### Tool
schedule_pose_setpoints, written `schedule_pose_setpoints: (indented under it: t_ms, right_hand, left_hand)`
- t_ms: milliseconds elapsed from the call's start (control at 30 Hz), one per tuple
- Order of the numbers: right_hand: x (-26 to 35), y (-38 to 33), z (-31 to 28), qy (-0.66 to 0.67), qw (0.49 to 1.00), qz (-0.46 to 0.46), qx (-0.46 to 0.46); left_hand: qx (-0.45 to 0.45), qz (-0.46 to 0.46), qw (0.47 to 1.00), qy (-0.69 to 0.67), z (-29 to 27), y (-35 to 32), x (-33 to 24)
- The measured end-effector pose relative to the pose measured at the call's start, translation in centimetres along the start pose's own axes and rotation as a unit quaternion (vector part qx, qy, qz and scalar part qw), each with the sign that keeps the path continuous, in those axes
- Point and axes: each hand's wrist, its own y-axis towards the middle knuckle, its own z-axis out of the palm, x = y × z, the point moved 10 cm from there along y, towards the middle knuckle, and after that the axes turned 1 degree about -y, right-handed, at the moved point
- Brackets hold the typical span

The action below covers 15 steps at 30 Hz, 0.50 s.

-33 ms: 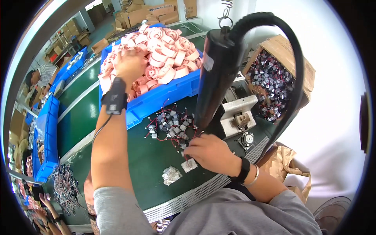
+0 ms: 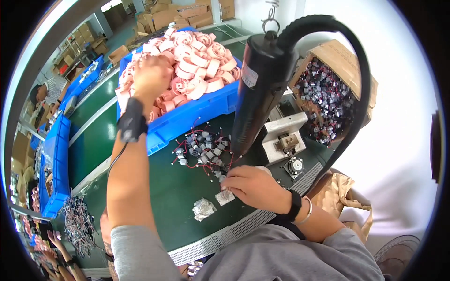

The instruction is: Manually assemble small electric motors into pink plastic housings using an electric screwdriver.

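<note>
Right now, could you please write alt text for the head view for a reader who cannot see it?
A person's left hand reaches into a blue bin heaped with pink curled parts, while the right hand rests on a green work surface beside small wired components. A black hanging power tool stands above a pale metal fixture, with a cardboard box of small parts behind.

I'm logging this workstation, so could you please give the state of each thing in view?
Blue bin: heaped with pink parts.
Left hand: reaching into the bin's pink parts.
Right hand: resting on the green table, fingers curled at small wired parts.
Black hanging tool: suspended upright.
Cardboard box: open, filled.
</note>
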Motion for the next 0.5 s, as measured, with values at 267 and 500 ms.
schedule_pose_setpoints:
  t_ms: [267, 500]
  right_hand:
    - [-9.0, -6.8, -3.3, 0.343, 0.873, 0.343, -0.044]
    - [-9.9, -6.9, -7.6, 0.269, 0.915, 0.246, -0.172]
  left_hand:
    - [0.128, -0.116, 0.699, -0.694, -2.5, -15.6, -9.4]
    - [0.213, -0.030, 0.826, -0.521, -2.5, -18.6, -23.6]
